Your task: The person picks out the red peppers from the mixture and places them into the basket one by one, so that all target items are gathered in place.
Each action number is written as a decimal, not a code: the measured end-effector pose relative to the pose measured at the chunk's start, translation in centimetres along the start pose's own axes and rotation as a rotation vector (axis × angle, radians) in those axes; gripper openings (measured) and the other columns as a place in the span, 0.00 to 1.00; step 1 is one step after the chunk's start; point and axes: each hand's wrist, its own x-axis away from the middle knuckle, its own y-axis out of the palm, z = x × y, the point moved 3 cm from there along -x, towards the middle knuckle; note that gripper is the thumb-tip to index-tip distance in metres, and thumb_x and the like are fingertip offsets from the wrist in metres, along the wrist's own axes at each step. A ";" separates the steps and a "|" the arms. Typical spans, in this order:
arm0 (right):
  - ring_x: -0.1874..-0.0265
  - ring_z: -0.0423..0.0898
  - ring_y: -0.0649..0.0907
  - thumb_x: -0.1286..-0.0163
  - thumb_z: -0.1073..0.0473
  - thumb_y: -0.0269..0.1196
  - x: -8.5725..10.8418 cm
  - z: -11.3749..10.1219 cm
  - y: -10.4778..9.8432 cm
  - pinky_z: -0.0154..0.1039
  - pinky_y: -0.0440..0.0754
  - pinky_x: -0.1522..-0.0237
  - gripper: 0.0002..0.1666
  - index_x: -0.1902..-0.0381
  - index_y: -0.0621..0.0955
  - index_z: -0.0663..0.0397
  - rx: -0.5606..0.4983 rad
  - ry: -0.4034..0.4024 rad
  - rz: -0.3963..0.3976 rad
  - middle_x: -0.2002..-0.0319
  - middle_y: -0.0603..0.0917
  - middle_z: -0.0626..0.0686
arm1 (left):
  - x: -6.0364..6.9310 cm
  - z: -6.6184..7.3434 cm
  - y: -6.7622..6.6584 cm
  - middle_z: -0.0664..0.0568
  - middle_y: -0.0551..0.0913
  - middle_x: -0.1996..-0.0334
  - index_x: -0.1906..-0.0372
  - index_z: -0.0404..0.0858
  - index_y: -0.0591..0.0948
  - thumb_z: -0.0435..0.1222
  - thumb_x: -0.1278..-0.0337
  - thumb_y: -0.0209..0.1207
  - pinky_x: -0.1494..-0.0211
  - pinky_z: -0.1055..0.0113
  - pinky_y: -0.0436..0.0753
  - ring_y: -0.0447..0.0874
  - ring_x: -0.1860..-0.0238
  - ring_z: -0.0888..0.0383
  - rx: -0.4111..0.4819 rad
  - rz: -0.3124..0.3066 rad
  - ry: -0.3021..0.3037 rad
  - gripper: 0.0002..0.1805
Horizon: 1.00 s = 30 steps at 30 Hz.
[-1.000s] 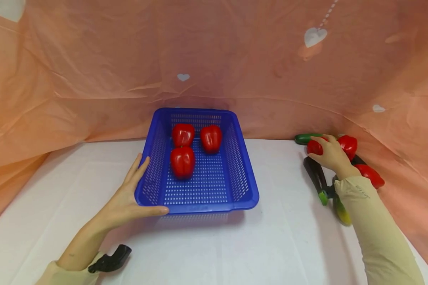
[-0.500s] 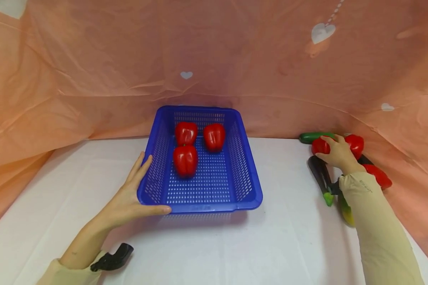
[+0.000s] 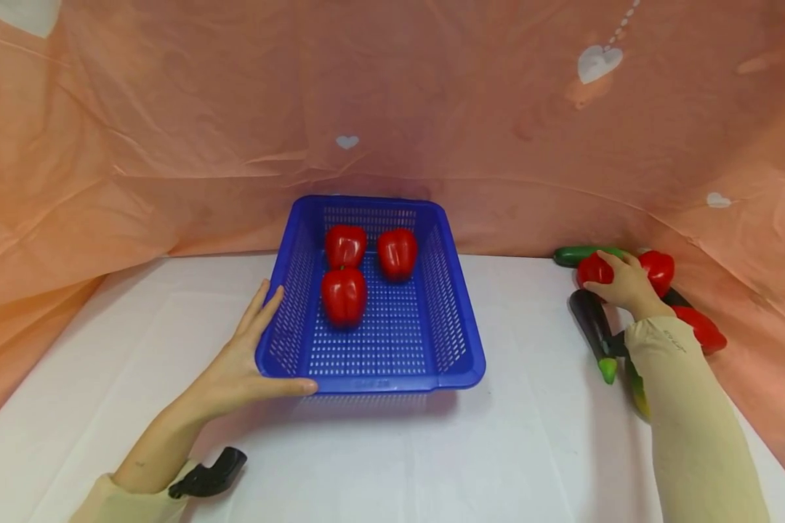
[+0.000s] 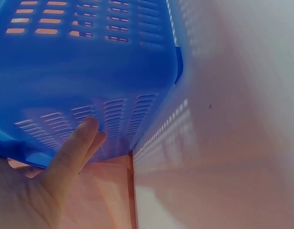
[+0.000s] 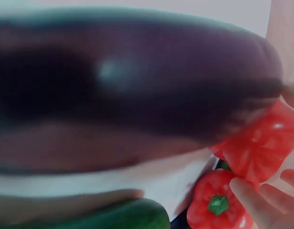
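Observation:
My left hand (image 3: 235,363) is at the near-left corner of a blue plastic basket (image 3: 392,383), thumb laid along the front rim and straight fingers against the left wall. In the left wrist view its fingers (image 4: 75,148) touch the slotted outer wall. Three red bell peppers (image 3: 344,298) lie inside the basket. On the far right, my right hand (image 3: 628,287) holds a red bell pepper (image 3: 592,270) between thumb and fingers, still among the other vegetables. The right wrist view shows that pepper (image 5: 261,143) partly behind a large, blurred eggplant (image 5: 137,90).
Around the right hand lie an eggplant (image 3: 587,319), a green cucumber (image 3: 570,256) and more red bell peppers (image 3: 701,330). A yellow-green vegetable (image 3: 639,396) is partly hidden by the sleeve. An orange cloth (image 3: 497,131) hangs behind the white table (image 3: 497,465).
The whole head view has shifted slightly, so everything appears a little further right. Both hands keep their places, the left at the basket and the right at the bell pepper.

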 end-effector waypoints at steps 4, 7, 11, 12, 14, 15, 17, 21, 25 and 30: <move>0.38 0.81 0.51 0.35 0.56 0.61 0.0 0.4 -0.1 0.73 0.66 0.46 0.53 0.26 0.42 0.62 -0.023 0.012 -0.017 0.32 0.39 0.79 | 0.0 0.1 0.1 0.55 0.29 0.23 0.23 0.51 0.40 0.46 0.68 0.77 0.36 0.25 0.48 0.33 0.25 0.35 0.007 -0.001 0.010 0.70; 0.38 0.81 0.52 0.37 0.57 0.62 0.0 0.5 -0.3 0.74 0.66 0.46 0.53 0.26 0.42 0.63 -0.013 0.007 -0.018 0.33 0.42 0.80 | 0.0 0.1 0.2 0.54 0.29 0.23 0.23 0.51 0.40 0.46 0.69 0.77 0.36 0.25 0.48 0.34 0.25 0.34 0.008 0.001 0.014 0.70; 0.38 0.80 0.53 0.38 0.58 0.63 -0.2 0.6 -0.5 0.73 0.67 0.46 0.55 0.26 0.42 0.64 -0.003 -0.001 -0.014 0.33 0.45 0.80 | 0.0 0.1 0.2 0.54 0.29 0.23 0.23 0.52 0.40 0.46 0.68 0.77 0.36 0.25 0.48 0.33 0.25 0.34 0.008 0.003 0.015 0.70; 0.38 0.79 0.53 0.39 0.58 0.64 -0.3 0.6 -0.5 0.72 0.67 0.46 0.56 0.26 0.42 0.63 -0.008 -0.001 -0.016 0.33 0.46 0.80 | 0.0 0.2 0.2 0.55 0.29 0.23 0.23 0.52 0.40 0.46 0.68 0.77 0.36 0.25 0.48 0.33 0.25 0.35 0.008 0.002 0.014 0.70; 0.38 0.79 0.53 0.40 0.57 0.65 -0.3 0.6 -0.6 0.72 0.68 0.46 0.57 0.26 0.42 0.62 -0.022 0.007 -0.024 0.33 0.45 0.79 | 0.1 0.2 0.2 0.55 0.29 0.23 0.23 0.52 0.40 0.46 0.68 0.77 0.36 0.24 0.48 0.33 0.25 0.35 0.008 0.002 0.014 0.70; 0.38 0.79 0.53 0.40 0.57 0.65 -0.3 0.6 -0.6 0.71 0.69 0.46 0.58 0.25 0.41 0.61 -0.030 0.011 -0.024 0.33 0.45 0.79 | 0.1 0.2 0.1 0.55 0.29 0.23 0.23 0.52 0.40 0.46 0.68 0.77 0.37 0.24 0.48 0.33 0.25 0.35 0.009 0.002 0.013 0.70; 0.38 0.79 0.52 0.41 0.55 0.67 -0.3 0.5 -0.6 0.72 0.69 0.46 0.58 0.25 0.43 0.60 -0.041 0.018 -0.017 0.33 0.46 0.79 | 0.1 0.2 0.1 0.55 0.29 0.23 0.23 0.52 0.40 0.46 0.69 0.77 0.37 0.24 0.48 0.33 0.25 0.35 0.008 0.004 0.012 0.70; 0.39 0.79 0.53 0.43 0.53 0.69 -0.3 0.3 -0.5 0.72 0.70 0.48 0.58 0.25 0.47 0.59 -0.060 0.034 0.021 0.34 0.46 0.79 | 0.1 0.3 0.0 0.54 0.29 0.23 0.23 0.52 0.40 0.46 0.69 0.77 0.36 0.25 0.48 0.33 0.25 0.35 0.004 0.006 0.009 0.70; 0.39 0.78 0.53 0.43 0.54 0.69 -0.3 0.0 -0.4 0.71 0.71 0.48 0.58 0.25 0.48 0.60 -0.076 0.030 0.029 0.34 0.47 0.78 | 0.1 0.2 0.0 0.55 0.29 0.23 0.23 0.52 0.40 0.46 0.68 0.77 0.36 0.25 0.48 0.34 0.25 0.35 0.007 0.006 0.010 0.70; 0.38 0.76 0.53 0.43 0.56 0.69 -0.5 -0.5 -0.1 0.72 0.71 0.48 0.57 0.26 0.49 0.60 -0.057 0.002 0.038 0.33 0.49 0.77 | 0.1 0.1 0.1 0.54 0.29 0.23 0.23 0.51 0.40 0.46 0.69 0.77 0.36 0.25 0.48 0.33 0.25 0.35 0.014 0.010 0.013 0.70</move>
